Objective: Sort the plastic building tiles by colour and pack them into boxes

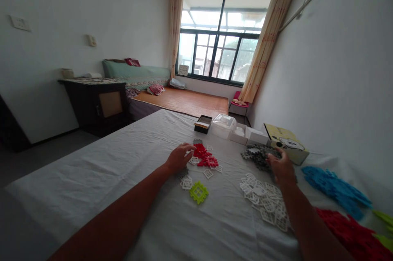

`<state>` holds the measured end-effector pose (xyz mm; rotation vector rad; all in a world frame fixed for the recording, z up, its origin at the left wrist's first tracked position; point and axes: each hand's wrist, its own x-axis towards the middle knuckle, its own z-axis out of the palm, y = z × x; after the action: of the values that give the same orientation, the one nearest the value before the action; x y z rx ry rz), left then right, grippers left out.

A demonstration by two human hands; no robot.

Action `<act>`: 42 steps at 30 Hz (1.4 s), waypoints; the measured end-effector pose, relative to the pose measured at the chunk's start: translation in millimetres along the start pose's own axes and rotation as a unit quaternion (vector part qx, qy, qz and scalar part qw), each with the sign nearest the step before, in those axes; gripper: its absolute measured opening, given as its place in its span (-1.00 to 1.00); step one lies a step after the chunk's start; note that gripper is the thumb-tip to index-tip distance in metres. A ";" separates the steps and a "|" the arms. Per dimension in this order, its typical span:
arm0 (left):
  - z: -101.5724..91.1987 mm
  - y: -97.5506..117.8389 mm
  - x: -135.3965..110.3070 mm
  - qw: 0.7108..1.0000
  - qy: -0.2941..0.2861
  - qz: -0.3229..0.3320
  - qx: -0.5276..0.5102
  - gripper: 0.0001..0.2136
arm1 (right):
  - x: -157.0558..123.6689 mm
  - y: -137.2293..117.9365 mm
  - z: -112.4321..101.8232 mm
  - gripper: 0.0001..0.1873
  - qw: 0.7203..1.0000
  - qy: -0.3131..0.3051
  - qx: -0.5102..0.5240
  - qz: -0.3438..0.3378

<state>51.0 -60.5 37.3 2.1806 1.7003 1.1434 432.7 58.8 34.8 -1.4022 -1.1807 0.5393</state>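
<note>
My left hand point(180, 158) hovers at the left edge of some joined red interlocking plastic pieces point(202, 154), its fingers curved and apart. Small white window-like pieces point(208, 174) lie around the red ones. Just below that hand are a few more white pieces point(186, 183) and a lime green square piece point(199, 192) with a toothed edge. At the right, my right hand point(281, 165) reaches into a heap of dark grey pieces point(260, 156), thumb and fingers apart among them. Its forearm passes beside a pile of white lattice pieces point(265, 199).
Along the table's far edge stand a black box point(202, 124), a clear plastic container point(224, 126), white boxes point(257, 136) and a yellow box point(288, 142). Blue pieces point(336, 189) and red pieces point(350, 232) are heaped at the right. A white cloth point(123, 175) covers the table.
</note>
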 end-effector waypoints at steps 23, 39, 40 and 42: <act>-32.4 -1.9 -0.8 0.965 -0.257 0.052 -0.029 -0.52 | -125.4 -63.7 58.9 -0.71 0.846 -0.439 -0.097 -0.288; 20.3 44.2 -9.1 0.921 -0.087 0.032 -0.378 -0.80 | -171.4 -91.7 72.2 -0.81 0.888 -0.418 0.019 -0.189; 19.8 44.1 -9.0 0.921 -0.087 0.031 -0.379 -0.80 | -167.9 -91.1 72.1 -0.82 0.887 -0.419 0.014 -0.193; 17.7 43.5 -8.4 0.924 -0.091 0.031 -0.371 -0.78 | -152.8 -88.0 69.7 -0.84 0.888 -0.412 -0.004 -0.205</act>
<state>95.1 -77.3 44.5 1.7782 0.9010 1.2746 284.3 -57.7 53.5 -0.8706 -2.0978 0.8582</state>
